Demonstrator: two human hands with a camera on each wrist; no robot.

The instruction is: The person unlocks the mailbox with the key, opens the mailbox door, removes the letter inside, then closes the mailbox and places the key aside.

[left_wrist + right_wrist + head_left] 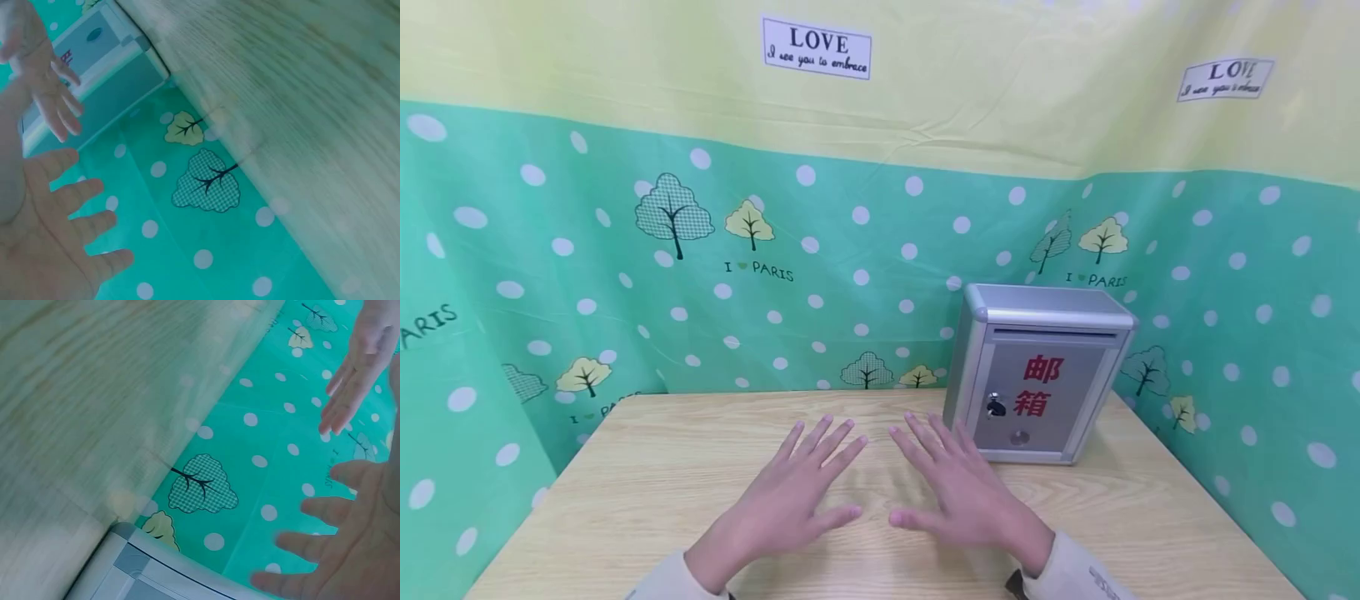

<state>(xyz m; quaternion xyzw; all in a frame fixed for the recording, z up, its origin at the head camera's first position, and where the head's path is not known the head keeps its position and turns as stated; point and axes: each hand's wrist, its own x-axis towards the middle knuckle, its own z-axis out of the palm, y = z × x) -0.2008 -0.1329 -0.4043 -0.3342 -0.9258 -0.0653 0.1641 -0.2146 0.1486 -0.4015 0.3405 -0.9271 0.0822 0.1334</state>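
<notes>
In the head view my left hand [792, 492] hovers over the wooden table with its fingers straight and spread, holding nothing. My right hand [962, 492] mirrors it to the right, also spread and holding nothing. Just beyond the right hand stands a grey metal mailbox [1075, 387] with red characters on its door. A slot runs along the top of the door, and a key lock [996, 406] sits at its left side. The right fingertips overlap the mailbox's lower left corner in view; whether they touch it I cannot tell. Both wrist views show the palms with fingers extended.
The wooden table [647, 467] reaches back to a green and yellow curtain [820, 250] with dots and printed trees. That curtain also hangs along the left and right sides. The mailbox occupies the table's back right.
</notes>
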